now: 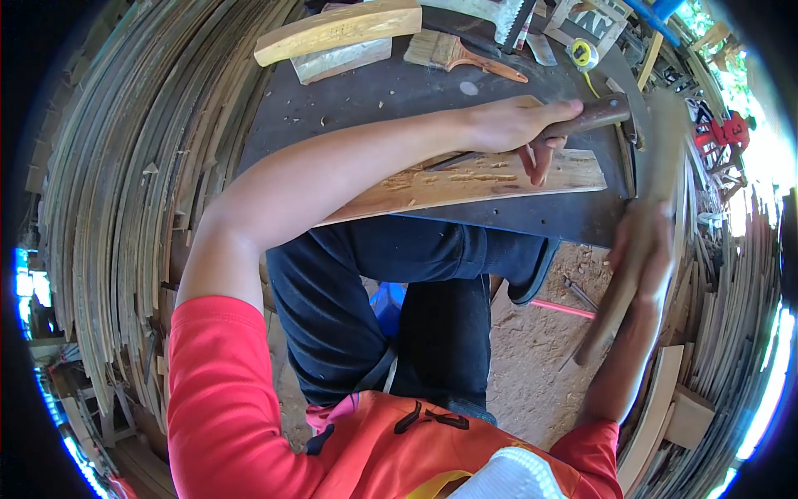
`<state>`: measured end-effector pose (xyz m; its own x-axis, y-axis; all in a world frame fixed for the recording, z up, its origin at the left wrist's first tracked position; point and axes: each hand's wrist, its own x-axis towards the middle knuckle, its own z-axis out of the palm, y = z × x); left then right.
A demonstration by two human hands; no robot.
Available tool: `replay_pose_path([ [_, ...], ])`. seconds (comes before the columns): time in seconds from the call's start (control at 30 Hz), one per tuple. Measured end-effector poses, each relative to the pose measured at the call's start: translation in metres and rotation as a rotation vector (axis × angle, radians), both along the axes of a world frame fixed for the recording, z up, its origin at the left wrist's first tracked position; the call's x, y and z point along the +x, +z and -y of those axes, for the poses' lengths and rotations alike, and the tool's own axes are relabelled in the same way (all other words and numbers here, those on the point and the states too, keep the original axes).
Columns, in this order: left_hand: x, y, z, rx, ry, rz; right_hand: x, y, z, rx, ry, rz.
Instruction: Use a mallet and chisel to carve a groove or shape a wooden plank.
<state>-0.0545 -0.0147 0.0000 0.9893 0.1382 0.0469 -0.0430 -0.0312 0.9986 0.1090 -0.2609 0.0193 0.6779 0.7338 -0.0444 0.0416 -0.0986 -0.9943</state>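
Note:
A light wooden board [573, 173] lies along the near side of the dark table, its upper face marked with several rough gouges. My left hand [511, 125] is closed around a chisel [594, 115] above the board. The chisel's brown handle points right, and its thin dark blade slants down to the left, close to the board. At the right, beyond the table edge, my right hand [647, 249] grips a long wooden club [619, 308], held steeply. Motion blurs the club's upper part and the hand.
On the far side of the table [341, 104] lie a wood block [341, 32], a paintbrush [453, 55] and a yellow tape measure [583, 55]. Long wooden strips [125, 183] are stacked at the left, more at the right. My legs are under the near table edge.

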Motion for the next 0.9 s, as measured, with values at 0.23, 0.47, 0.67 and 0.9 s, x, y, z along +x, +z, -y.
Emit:
replay_pose_path([
  [0.23, -0.004, 0.004, -0.002, 0.046, 0.024, -0.022, -0.001, 0.000, -0.012, 0.075, -0.020, -0.210],
  [0.47, -0.004, -0.003, -0.005, 0.061, 0.026, -0.092, -0.002, -0.044, -0.072, 0.317, 0.094, -0.166],
  [0.67, 0.001, -0.006, -0.006, 0.091, 0.011, -0.103, -0.007, -0.053, -0.072, 0.258, 0.117, -0.189],
  [0.9, -0.016, -0.004, -0.005, 0.723, 0.353, -0.082, -0.005, -0.065, -0.082, 0.306, 0.150, -0.318],
])
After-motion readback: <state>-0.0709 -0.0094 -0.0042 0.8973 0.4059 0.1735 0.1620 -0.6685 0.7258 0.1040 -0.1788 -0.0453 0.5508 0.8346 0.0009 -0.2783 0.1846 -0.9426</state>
